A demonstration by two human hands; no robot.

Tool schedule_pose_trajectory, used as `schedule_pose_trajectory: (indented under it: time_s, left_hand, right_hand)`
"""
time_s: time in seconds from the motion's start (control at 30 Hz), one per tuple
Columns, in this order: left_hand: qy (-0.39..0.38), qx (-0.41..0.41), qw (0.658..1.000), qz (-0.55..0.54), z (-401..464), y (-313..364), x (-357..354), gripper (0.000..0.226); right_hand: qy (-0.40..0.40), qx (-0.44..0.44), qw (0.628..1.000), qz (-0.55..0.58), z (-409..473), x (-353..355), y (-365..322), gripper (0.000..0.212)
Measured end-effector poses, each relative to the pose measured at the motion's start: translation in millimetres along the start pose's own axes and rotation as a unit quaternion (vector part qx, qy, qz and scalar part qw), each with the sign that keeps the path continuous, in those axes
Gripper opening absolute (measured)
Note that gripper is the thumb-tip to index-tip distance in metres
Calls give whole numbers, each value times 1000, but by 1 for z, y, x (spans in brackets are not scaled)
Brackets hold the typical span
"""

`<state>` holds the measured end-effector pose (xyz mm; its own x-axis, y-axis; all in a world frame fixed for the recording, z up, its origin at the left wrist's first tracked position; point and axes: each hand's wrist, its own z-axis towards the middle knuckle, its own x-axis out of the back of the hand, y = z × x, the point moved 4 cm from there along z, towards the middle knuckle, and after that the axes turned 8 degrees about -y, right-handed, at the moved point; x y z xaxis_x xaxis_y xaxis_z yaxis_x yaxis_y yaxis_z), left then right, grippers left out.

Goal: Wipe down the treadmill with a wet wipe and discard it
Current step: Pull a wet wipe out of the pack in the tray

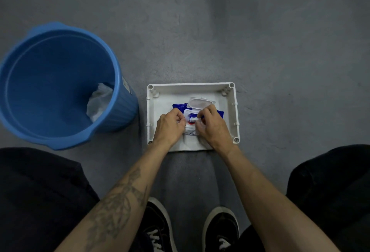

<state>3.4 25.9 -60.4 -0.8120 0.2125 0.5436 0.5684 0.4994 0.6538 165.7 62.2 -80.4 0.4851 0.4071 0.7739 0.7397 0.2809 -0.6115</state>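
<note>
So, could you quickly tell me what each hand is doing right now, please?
Left hand: fingers curled, pressing on the wipes pack.
Right hand: pinching a wet wipe at the opening.

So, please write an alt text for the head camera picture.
Both hands work at an open wet wipe pack in a white tray on the floor: the right hand pinches a wipe, the left hand steadies the pack. A blue bin stands left.

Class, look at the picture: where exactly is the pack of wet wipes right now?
The pack of wet wipes lies in the white tray on the floor at centre frame, right of the blue bin, under both hands.
</note>
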Motion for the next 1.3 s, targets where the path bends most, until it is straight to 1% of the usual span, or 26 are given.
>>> schedule_pose_trajectory:
  time_s: [0.07,0.13,0.2,0.27,0.33,0.43,0.47,0.57,0.6,0.73,0.83,0.93,1.1,1.3]
  left_hand:
    - [1,0,1000,-1,1,-1,-1,3]
    - [3,1,1000,6,-1,1,0,3]
    - [11,-15,1000,22,-3,3,-1,5]
    - [17,-40,998,42,-5,5,-1,16]
    - [19,-62,996,61,-6,7,0,20]
    - [-1,-70,996,51,-4,6,-1,26]
    - [-8,-68,997,47,-3,5,-3,24]
    - [-21,-50,998,42,0,0,-9,9]
    - [-24,-46,998,36,1,0,-10,8]
    - [-20,-33,999,18,2,0,-10,16]
    - [-8,-24,1000,-13,5,0,-10,10]
    - [-3,-12,1000,-19,7,0,-9,4]
    - [-7,-30,1000,-3,7,-1,-10,5]
    - [-22,-55,998,5,5,-5,-11,5]
  right_hand:
    - [24,-5,1000,15,0,2,-1,11]
    - [28,-14,999,38,-1,4,1,8]
    - [22,-11,998,55,-2,5,2,7]
    - [8,-8,998,63,-2,5,2,9]
    - [-15,-14,997,73,-1,5,2,13]
    - [-33,-18,996,83,0,4,4,12]
    - [-34,-18,996,86,0,4,3,10]
    - [-29,-27,995,92,-1,5,0,8]
    - [-27,-31,995,95,-1,6,0,8]
    - [-42,-37,993,99,-2,7,0,7]
    - [-42,-25,994,96,-3,7,-3,6]
    - [-38,-19,995,86,-3,9,-6,7]
    - [-51,-12,996,70,-2,9,-9,13]
    - [-49,-33,998,24,1,8,-17,14]
